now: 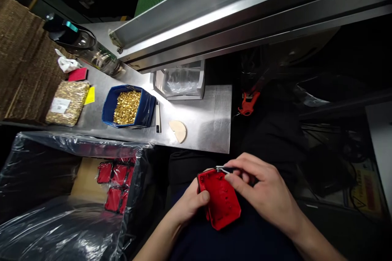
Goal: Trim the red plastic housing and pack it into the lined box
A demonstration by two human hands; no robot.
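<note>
My left hand point(193, 202) grips a red plastic housing point(224, 204) by its left side, the thumb over the rim. The shallow part is tilted with its hollow inside towards me, and small posts and holes show in it. In my right hand point(265, 183) a slim dark-handled tool with a thin, bright metal end point(221, 168) is pinched between thumb and fingers. That metal end meets the housing's upper rim. Much of the tool's handle is hidden by my fingers, and its exact kind is unclear.
On the metal bench point(214, 126) stand a blue bin point(150, 108) of small brass pieces, a clear-fronted bin point(180, 85), a bottle point(94, 51) and a bag of brass pieces point(69, 102). A plastic-lined box point(76, 144) holds red parts point(114, 200). An orange-handled tool point(248, 104) hangs beyond the bench.
</note>
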